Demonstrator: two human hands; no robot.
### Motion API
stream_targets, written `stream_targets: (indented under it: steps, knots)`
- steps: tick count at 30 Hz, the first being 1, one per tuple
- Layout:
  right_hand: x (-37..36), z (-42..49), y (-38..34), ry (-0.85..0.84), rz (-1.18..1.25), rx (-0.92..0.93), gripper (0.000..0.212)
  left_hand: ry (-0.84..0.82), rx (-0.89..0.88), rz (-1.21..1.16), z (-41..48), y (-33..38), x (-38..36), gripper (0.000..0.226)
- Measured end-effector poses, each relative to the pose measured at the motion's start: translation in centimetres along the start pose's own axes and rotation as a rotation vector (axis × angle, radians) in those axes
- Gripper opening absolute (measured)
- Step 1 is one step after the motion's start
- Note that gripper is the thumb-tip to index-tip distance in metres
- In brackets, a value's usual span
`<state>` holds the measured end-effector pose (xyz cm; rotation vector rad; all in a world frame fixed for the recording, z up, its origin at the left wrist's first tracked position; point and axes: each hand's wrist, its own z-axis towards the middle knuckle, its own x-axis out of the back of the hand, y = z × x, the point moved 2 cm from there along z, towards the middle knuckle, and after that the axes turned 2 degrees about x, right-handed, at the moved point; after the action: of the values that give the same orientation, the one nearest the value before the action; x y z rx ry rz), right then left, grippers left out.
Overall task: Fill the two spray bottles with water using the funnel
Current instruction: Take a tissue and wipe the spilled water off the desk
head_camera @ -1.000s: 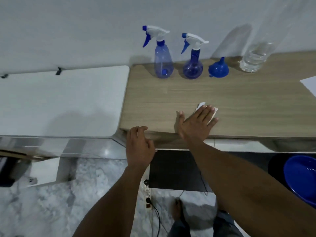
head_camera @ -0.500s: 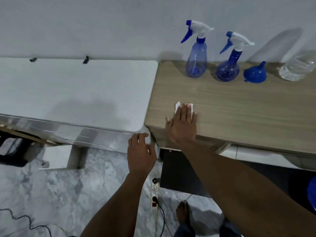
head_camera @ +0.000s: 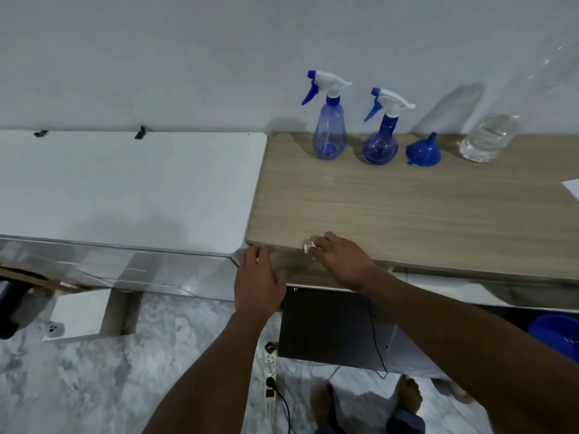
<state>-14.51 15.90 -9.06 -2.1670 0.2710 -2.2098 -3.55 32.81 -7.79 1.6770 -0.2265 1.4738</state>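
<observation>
Head view is looking down on a wooden table point(head_camera: 407, 208) that is standing against a pale wall, with a white table point(head_camera: 125, 189) butting up to its left side; along the back edge a taller spray bottle point(head_camera: 330, 133) and a rounder spray bottle point(head_camera: 380, 142) are standing upright just beside each other, both blue with white trigger heads screwed on; right of them the blue funnel point(head_camera: 423, 151) is sitting mouth down with its spout pointing up, and a clear water bottle point(head_camera: 485, 139) is standing further right, water showing in its lower part.

Both hands are working well apart from these things, at the front edge near the left corner of the wooden table; the right hand point(head_camera: 341, 261) is curling its fingers and pinching a small white scrap point(head_camera: 308, 244) right on the rim; the left hand point(head_camera: 258, 280) is hovering just below the corner, back to the camera, fingers loosely bent and gripping nothing.

A sheet of paper point(head_camera: 571, 189) is lying at the right border; under the tables a blue basin point(head_camera: 557, 336) and a power strip point(head_camera: 269, 368) are sitting on the marbled floor.
</observation>
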Motion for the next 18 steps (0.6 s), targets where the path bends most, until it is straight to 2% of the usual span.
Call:
stream_targets:
  steps: [1, 3, 5, 7, 13, 15, 18]
  knots:
    - [0.8, -0.3, 0.0, -0.056, 0.024, -0.036, 0.039, -0.01, -0.016, -0.002, 0.2, 0.6, 0.0, 0.041]
    - [2.6, -0.8, 0.8, -0.112, 0.246, -0.197, 0.031, -0.029, -0.049, -0.003, 0.8, 1.9, 0.0, 0.043]
    - [5.2, -1.6, 2.0, -0.03, 0.536, -0.358, 0.023, -0.044, -0.087, 0.001, 1.6, 3.8, -0.1, 0.043]
    - [7.9, -3.0, 4.0, 0.049, 0.683, -0.512, 0.017, -0.054, -0.129, -0.012, 2.5, 6.3, -0.3, 0.043]
    - [13.2, -12.6, 11.3, 0.075, 0.905, -0.931, 0.019, -0.062, -0.315, -0.063, 4.4, 15.2, -1.2, 0.042]
    - [14.5, -16.6, 13.2, 0.103, 0.95, -1.014, 0.015, -0.074, -0.369, -0.071, 4.5, 18.8, -1.7, 0.042]
    - [16.0, -22.8, 15.7, 0.117, 0.86, -1.082, 0.024, -0.108, -0.446, -0.081, 4.1, 24.5, -2.9, 0.044]
